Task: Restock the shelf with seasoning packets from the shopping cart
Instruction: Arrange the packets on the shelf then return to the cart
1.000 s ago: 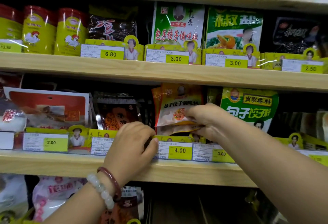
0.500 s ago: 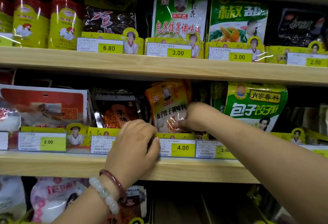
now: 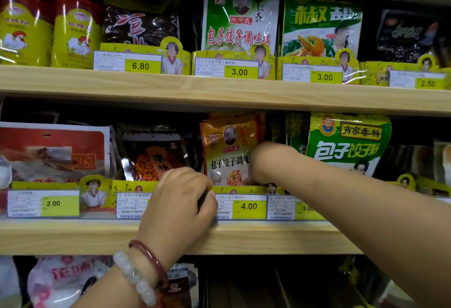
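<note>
Standing orange packet [image 3: 228,151] touching right hand [image 3: 267,161]

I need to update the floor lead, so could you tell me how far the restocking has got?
Orange seasoning packets already stand upright above the 4.00 price tag. The right hand is seating them while the left hand holds the yellow tray front. The cart is out of view.

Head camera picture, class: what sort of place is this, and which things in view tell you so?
Most likely a grocery shop aisle. Wooden shelves carry yellow price tags such as 4.00, and rows of seasoning packets and chicken-printed tins stand behind them.
</note>
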